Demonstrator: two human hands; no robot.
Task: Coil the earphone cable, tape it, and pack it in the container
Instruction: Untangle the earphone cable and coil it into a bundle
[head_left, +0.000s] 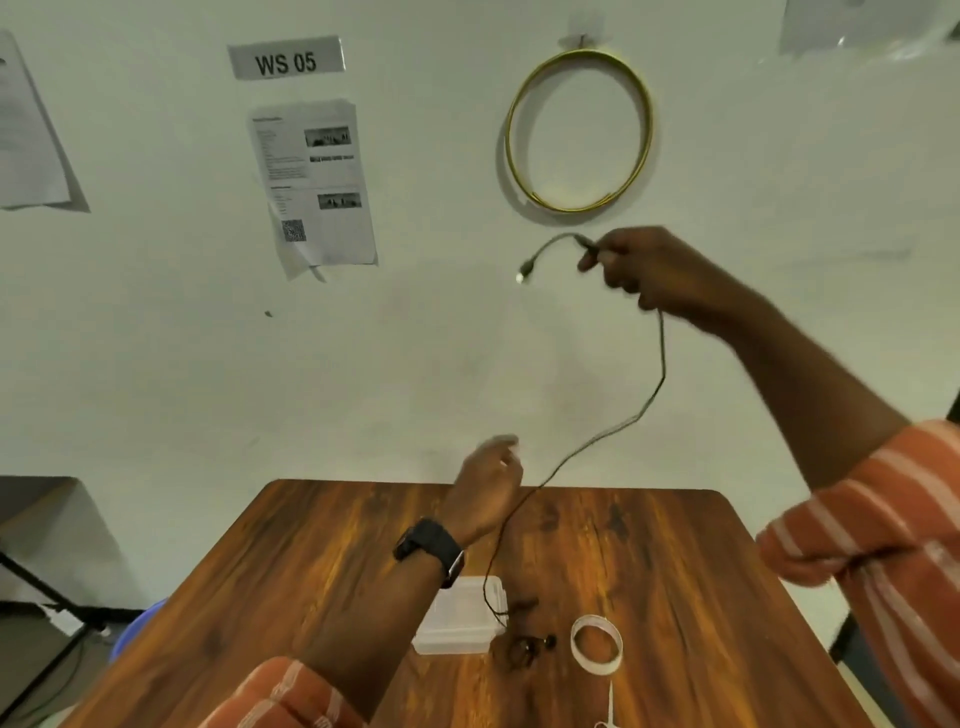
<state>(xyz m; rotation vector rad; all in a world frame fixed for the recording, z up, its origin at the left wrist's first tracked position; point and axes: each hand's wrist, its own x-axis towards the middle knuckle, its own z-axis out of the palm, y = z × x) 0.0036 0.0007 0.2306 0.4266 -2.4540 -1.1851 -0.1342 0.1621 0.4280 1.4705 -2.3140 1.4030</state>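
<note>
My right hand (641, 267) is raised high in front of the wall and grips the dark earphone cable (660, 374) near its plug end, whose tip (523, 274) curls out to the left. The cable hangs down in a long curve to the wooden table (322, 561), where its earbuds (530, 647) lie beside a clear plastic container (462, 621). My left hand (491, 488), with a black watch on the wrist, hovers above the table's far edge; it is blurred, with the cable running just beside it. A roll of white tape (596, 643) lies right of the earbuds.
Small scissors (609, 712) lie at the table's near edge below the tape. On the wall hang a gold wire hoop (579, 127), a "WS 05" sign (285, 60) and printed sheets (317, 187). A dark stand (47, 597) is at the left.
</note>
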